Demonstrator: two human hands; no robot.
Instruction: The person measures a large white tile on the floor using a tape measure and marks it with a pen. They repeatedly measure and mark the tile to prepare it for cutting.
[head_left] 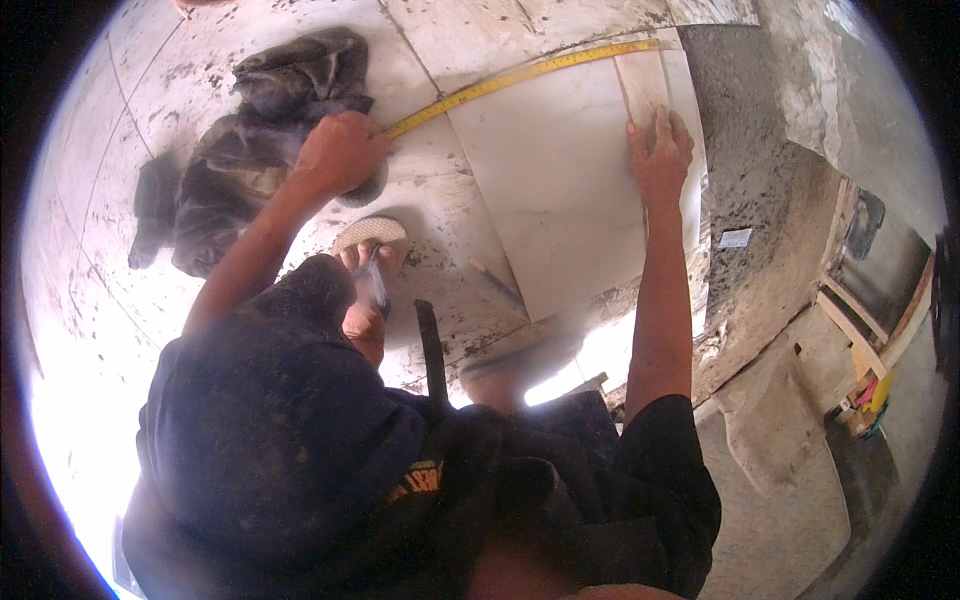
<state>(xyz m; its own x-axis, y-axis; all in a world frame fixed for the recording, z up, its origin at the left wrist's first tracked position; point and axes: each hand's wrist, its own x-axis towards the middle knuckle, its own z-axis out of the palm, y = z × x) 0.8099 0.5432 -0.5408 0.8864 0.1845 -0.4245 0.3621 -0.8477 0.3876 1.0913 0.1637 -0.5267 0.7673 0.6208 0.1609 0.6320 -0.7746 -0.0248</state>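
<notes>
My left hand point(345, 152) is closed in a fist at the near end of a yellow tape measure point(520, 74); the case is hidden by the hand. The blade runs out to the right, bowing slightly, and its far end lies over the top of a pale narrow strip point(643, 82). That strip lies on a large whitish tile point(560, 190) near its right edge. My right hand point(662, 160) grips the strip's lower part, thumb at the left edge and fingers over the right side.
A dark crumpled garment point(265, 150) lies left of my left hand. Below it is my sandalled foot point(370, 260). A thin pencil-like stick point(495, 285) lies near the tile's left edge. Rough grey mortar point(750, 150) borders the tile on the right. A wooden frame point(860, 320) stands farther right.
</notes>
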